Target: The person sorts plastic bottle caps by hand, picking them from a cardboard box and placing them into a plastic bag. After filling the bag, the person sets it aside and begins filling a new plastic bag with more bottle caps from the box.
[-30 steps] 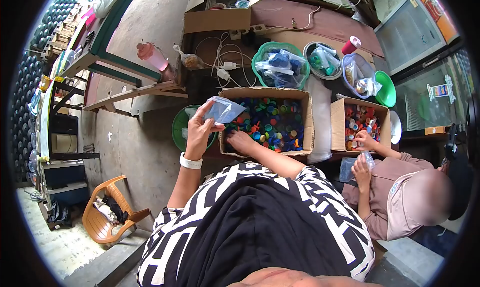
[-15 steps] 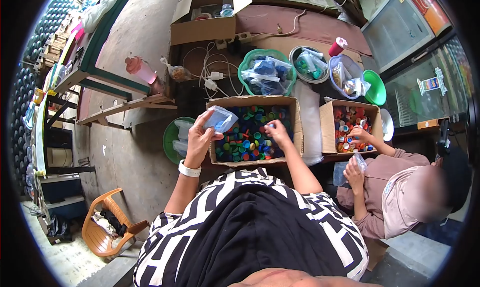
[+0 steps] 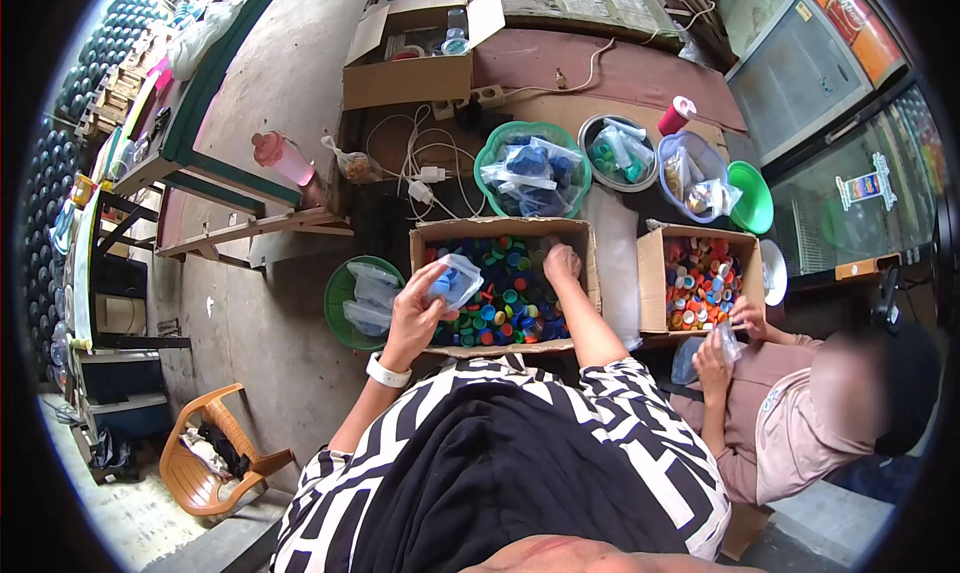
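Observation:
My left hand (image 3: pixel 415 318) is closed on a clear plastic bag (image 3: pixel 462 279) with blue bottle caps inside, held over the left part of a cardboard box (image 3: pixel 597 273). Loose bottle caps (image 3: pixel 512 295), mostly blue and green with some red and yellow, fill that box. My right hand (image 3: pixel 563 263) is down among the caps near the box's far right corner. Its fingers are curled, and whatever they hold is hidden. A white band (image 3: pixel 388 372) circles my left wrist.
A co-worker (image 3: pixel 745 413) at right holds a plastic bag (image 3: pixel 729 343) beside a box of red, orange and white caps (image 3: pixel 700 291). Bagged caps fill a green basin (image 3: pixel 487 178) at the back. Another green basin (image 3: pixel 334 308) with bags stands left; a chair (image 3: pixel 195 483) is lower left.
My right hand has moved farther into the box, toward its far side. My left hand and the bag have shifted slightly right and down in view. The co-worker's reaching hand has drawn back toward their bag.

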A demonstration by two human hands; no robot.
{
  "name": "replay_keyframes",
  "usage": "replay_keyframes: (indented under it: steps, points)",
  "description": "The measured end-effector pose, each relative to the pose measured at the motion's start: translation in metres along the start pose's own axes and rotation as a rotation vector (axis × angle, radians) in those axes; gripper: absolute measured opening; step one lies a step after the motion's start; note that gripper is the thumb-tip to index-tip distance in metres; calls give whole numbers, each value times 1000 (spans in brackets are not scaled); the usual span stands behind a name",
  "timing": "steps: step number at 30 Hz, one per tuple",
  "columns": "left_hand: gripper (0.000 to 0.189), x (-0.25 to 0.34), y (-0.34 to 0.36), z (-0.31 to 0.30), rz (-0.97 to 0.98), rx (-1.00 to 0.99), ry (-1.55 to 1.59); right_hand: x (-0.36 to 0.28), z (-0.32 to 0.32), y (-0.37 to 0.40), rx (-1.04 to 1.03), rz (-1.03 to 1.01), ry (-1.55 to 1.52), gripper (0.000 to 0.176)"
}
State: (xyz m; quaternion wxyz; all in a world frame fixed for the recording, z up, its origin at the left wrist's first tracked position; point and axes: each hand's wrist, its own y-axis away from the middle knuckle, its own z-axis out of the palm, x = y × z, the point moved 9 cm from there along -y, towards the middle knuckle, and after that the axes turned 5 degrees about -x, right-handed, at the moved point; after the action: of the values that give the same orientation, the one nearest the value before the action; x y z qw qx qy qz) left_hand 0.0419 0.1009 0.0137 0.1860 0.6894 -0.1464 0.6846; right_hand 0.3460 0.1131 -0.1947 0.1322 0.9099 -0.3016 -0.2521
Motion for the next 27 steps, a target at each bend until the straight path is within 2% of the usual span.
replay_keyframes:
  steps: [2, 6, 8, 13, 15, 16, 17, 19, 20, 21, 23, 26, 27]
  points:
    - [52, -6, 5, 2, -13, -6, -22, 3, 4, -8, 27, 23, 87, 32]
    - [54, -10, 12, 8, -52, -31, -55, 4, 6, -12, 16, 111, 79, 29]
    - [54, -16, 11, 8, -44, -32, -32, -9, 8, -12, 10, -56, 223, 25]
    - [54, -2, 0, 16, -17, -72, -74, -17, -5, -8, 16, -95, 246, 21]
    - [54, -3, -2, 14, -19, -62, -75, -12, -19, 7, -16, 6, -6, 27]
    - [54, -2, -4, 14, 5, -71, -73, -12, -25, 11, 85, -111, -142, 34]
    - [54, -2, -5, 14, 25, -80, -71, -8, -25, 14, 79, -111, -137, 34]
    - [52, 3, -6, 12, 43, -78, -107, -9, -28, 32, -29, -164, -538, 38]
    - [52, 1, -7, 11, 34, -76, -95, -13, -33, 45, -22, -215, -644, 35]
    - [52, 0, -8, 11, 29, -75, -83, -18, -39, 59, -24, -213, -639, 35]
    - [52, 2, -10, 13, -9, -97, -47, -46, -68, 96, 40, -415, -833, 37]
    - [53, 2, -15, 18, -1, -136, -75, -95, -118, 161, 91, -533, -920, 37]
    - [54, -2, -18, 19, 14, -130, -82, -103, -120, 172, 102, -566, -849, 40]
